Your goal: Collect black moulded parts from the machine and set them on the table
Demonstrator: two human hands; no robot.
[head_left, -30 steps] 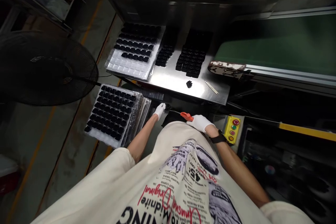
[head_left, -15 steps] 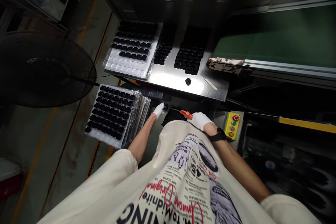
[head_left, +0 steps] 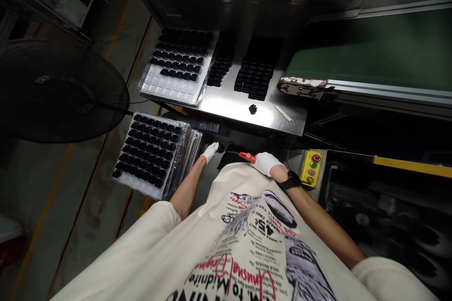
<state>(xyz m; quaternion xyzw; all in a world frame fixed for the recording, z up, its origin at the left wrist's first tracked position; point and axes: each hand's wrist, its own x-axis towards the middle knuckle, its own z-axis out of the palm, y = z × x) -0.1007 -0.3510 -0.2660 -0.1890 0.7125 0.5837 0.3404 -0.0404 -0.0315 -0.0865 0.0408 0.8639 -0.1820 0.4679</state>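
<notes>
My left hand [head_left: 210, 152], in a white glove, pinches a small black plastic part [head_left: 221, 148] in its fingertips, low in front of my body. Closed around an orange-handled tool [head_left: 247, 156], my gloved right hand [head_left: 267, 163] is just to the right. A thin shaft or blade reaches from this handle toward the black part; its tip is too dark to make out, so contact cannot be told. One loose black part [head_left: 253, 109] lies on the metal table [head_left: 226, 106] beyond my hands, beside a pale flat strip [head_left: 283, 113].
Black parts stand in rows [head_left: 256, 75] on the table, beside a partly filled white tray [head_left: 169, 87]. Left of my arm is a stack of trays [head_left: 144, 157]. A large fan [head_left: 63, 91], a green conveyor belt [head_left: 374, 47] and a yellow button box [head_left: 312, 169] surround me.
My left hand has shifted slightly left and down with the black part, which now looks turned. The orange-handled tool has moved slightly left and down with my right hand.
</notes>
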